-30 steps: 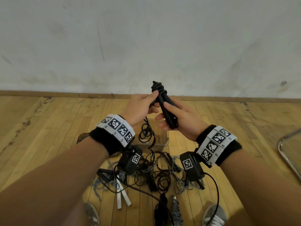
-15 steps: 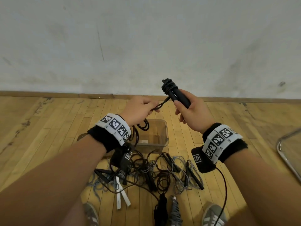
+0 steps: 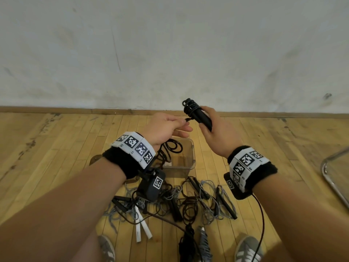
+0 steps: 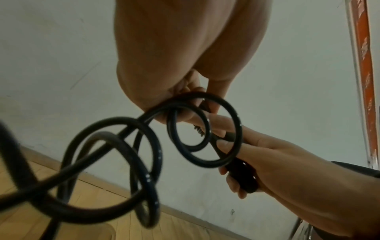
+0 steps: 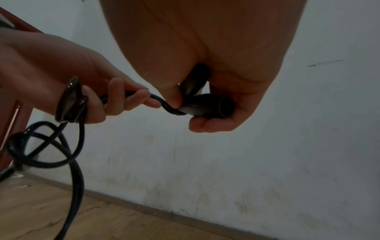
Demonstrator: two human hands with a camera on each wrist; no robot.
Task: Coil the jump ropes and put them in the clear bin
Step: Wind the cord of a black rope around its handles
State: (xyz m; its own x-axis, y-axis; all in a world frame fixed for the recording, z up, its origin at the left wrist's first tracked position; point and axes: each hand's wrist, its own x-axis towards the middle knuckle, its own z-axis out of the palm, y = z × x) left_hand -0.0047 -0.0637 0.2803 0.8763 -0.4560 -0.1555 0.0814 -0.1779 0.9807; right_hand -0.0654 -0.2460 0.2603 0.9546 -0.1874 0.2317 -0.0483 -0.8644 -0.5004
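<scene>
Coiling step, frame centre: your right hand (image 3: 217,133) gripped the black cylindrical foam handles (image 3: 201,117), your left hand (image 3: 166,129) pinched the glossy black cord (image 4: 185,129); next wrap needed tension.

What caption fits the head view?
Right hand holds black handles while left hand pinches the rope above the clear bin.

The wooden floor (image 3: 56,148) of light planks fills the lower half of the head view and meets a white wall. In the centre stands the clear bin (image 3: 188,163). Just below it lies a tangle of black and grey jump ropes (image 3: 188,203) with two white handles (image 3: 141,229). At the bottom edge are two grey shoes (image 3: 247,248). At the right edge a metal frame (image 3: 328,171) shows.
</scene>
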